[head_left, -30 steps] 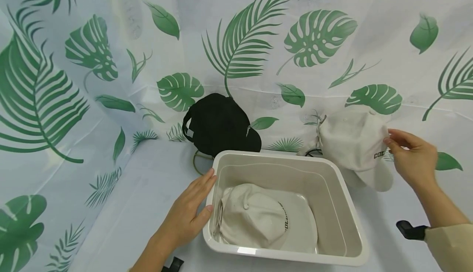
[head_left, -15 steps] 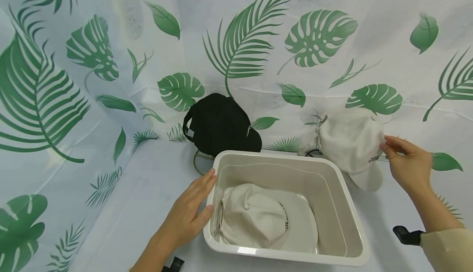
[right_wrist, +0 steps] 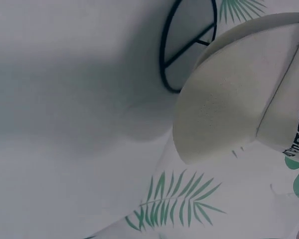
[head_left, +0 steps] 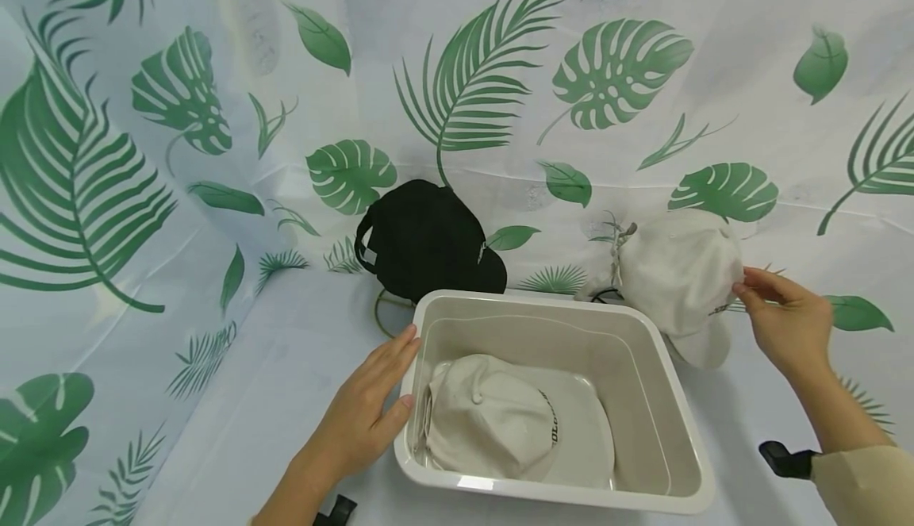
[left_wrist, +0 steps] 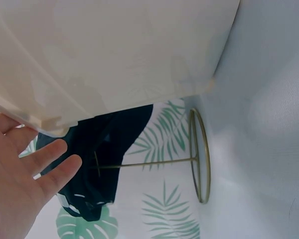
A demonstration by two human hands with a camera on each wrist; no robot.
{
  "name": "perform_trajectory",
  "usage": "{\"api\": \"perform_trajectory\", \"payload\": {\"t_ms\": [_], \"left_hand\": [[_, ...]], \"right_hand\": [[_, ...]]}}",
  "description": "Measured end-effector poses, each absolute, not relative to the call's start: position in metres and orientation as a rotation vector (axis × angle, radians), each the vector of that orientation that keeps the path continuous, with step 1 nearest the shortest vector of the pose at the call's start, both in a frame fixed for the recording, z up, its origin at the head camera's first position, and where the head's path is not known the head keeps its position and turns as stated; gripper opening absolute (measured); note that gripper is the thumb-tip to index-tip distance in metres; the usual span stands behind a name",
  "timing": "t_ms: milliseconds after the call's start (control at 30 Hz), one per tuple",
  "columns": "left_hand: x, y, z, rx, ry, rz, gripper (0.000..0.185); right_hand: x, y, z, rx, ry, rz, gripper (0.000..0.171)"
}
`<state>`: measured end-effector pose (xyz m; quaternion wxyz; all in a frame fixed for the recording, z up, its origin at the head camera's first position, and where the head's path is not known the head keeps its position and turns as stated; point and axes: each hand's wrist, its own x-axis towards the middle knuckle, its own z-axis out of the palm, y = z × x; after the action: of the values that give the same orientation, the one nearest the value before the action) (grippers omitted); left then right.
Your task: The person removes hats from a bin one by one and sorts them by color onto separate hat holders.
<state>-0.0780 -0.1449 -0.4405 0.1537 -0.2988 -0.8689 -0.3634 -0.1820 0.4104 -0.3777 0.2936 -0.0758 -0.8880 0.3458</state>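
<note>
left hand [head_left: 357, 423] lies flat against the left outer wall of the beige plastic bin [head_left: 681, 447], fingers straight and together, thumb on the rim, gripping nothing. left wrist view shows the same: palm and straight fingers [left_wrist: 50, 167] against the bin underside. inside the bin, a cream cap [head_left: 500, 423] lies crown up at the 9 o'clock side, dark lettering above the brim. right hand [head_left: 785, 324] sits at 3 o'clock of the bin, thumb and fingertips pinching the side of a second cream cap [head_left: 678, 272] that hangs on a stand [right_wrist: 187, 45] past the bin's far right corner, brim pointing down. at 11 o'clock behind the bin, a black cap [head_left: 424, 236] hangs on a gold wire stand [left_wrist: 199, 154]. leaf-print cloth [head_left: 143, 153] covers the table and backdrop.
</note>
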Motion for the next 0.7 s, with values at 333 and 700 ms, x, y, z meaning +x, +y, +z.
{"api": "perform_trajectory", "payload": {"t_ms": [333,700], "left_hand": [[-0.08,-0.145,-0.443,-0.863,-2.473,-1.038,0.065],[-0.08,-0.144,-0.444,-0.858,-2.466,-1.032,0.065]], "right_hand": [[-0.176,0.413,-0.364,-0.159,-2.412,0.862,0.039],[-0.167,0.397,-0.342,-0.1,-2.378,0.807,0.045]]}}
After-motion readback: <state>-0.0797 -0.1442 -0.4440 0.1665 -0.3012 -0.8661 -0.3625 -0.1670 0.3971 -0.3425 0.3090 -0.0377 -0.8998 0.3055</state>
